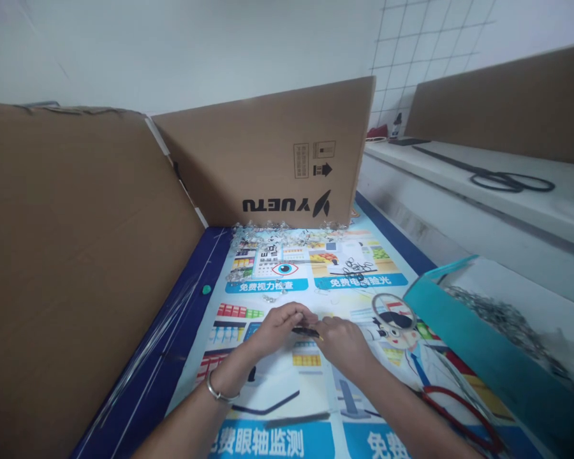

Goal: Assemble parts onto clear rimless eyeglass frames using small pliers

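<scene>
Over a printed blue-and-white sheet (275, 382), the curled left hand (278, 328) and right hand (343, 344) are meeting, a small, slender, dark object (306, 332) showing between them, each hand's exact grip being unclear.

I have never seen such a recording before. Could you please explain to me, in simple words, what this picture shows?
Of course. There is no machine here: a person works with two bare hands, and a camera worn on the head looks forward and down at them. The left hand and right hand meet over a table with a printed cover. A small dark thing shows between them; I cannot tell what it is, or which hand grips it. Beyond, clear shiny bits lie near a standing cardboard panel. On the right, a turquoise box holds many thin, metallic-looking pieces.
</scene>
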Demonstrator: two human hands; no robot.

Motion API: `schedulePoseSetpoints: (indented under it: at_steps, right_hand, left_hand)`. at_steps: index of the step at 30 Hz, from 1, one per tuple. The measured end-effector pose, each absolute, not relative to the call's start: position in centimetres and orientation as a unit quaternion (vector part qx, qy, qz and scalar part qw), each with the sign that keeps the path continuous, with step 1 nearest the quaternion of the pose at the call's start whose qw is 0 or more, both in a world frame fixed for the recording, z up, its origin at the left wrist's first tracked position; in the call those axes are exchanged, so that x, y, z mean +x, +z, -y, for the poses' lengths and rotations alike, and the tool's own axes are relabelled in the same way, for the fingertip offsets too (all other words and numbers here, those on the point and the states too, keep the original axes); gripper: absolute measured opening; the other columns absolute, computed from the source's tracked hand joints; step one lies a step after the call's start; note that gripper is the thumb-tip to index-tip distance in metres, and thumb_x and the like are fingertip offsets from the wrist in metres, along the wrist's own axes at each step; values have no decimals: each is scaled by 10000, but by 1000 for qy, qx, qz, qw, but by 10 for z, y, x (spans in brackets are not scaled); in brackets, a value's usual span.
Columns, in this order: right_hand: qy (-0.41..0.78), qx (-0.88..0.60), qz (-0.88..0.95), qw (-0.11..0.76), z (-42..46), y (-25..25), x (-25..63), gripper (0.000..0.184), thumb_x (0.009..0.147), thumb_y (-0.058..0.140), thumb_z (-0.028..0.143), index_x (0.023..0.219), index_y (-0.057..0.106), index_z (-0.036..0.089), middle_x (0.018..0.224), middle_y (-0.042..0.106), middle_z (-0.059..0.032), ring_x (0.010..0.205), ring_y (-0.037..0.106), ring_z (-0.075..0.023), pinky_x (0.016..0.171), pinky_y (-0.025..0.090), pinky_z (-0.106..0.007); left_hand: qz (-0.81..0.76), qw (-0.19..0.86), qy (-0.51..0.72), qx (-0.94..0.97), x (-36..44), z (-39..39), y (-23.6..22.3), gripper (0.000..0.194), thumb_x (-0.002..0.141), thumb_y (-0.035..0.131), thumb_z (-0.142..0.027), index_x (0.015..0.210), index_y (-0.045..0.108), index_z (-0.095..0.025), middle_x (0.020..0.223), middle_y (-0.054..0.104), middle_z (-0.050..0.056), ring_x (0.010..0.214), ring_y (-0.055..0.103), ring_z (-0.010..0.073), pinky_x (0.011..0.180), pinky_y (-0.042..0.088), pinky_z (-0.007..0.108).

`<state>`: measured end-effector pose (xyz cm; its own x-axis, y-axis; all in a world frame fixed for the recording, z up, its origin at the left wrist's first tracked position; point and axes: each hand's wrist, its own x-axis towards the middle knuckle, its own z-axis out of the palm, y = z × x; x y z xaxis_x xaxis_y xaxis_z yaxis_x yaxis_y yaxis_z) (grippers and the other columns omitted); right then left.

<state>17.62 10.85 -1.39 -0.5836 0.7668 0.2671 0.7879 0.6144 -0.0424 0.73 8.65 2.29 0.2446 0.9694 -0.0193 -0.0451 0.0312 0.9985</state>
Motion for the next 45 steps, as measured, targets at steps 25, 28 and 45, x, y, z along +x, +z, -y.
schedulePoseSetpoints:
  at_steps: [25,28,45]
  right_hand:
    - [12,-426,875,230,-117,-23,180,65,759,550,251,780,593,208,748,571,-8,761,504,-143,702,320,-252]
    - [34,-457,848,265,-122,-23,183,131,797,506,295,828,596,205,770,566,-20,780,489,-152,722,319,-257]
    - [29,-533,815,225,-130,-22,186,267,785,518,376,971,589,199,832,571,-50,838,467,-196,752,311,-293]
  left_hand:
    - [-453,526,539,477,-16,-108,7,277,779,533,-413,876,550,-154,941,637,94,868,614,208,812,432,337]
    - [-494,465,540,498,-24,-114,-1,237,813,476,-381,856,539,-156,869,642,71,839,598,179,775,428,301]
    - [-565,206,324,730,-22,-117,-17,177,792,450,-186,741,618,-174,786,580,38,840,517,163,782,389,276]
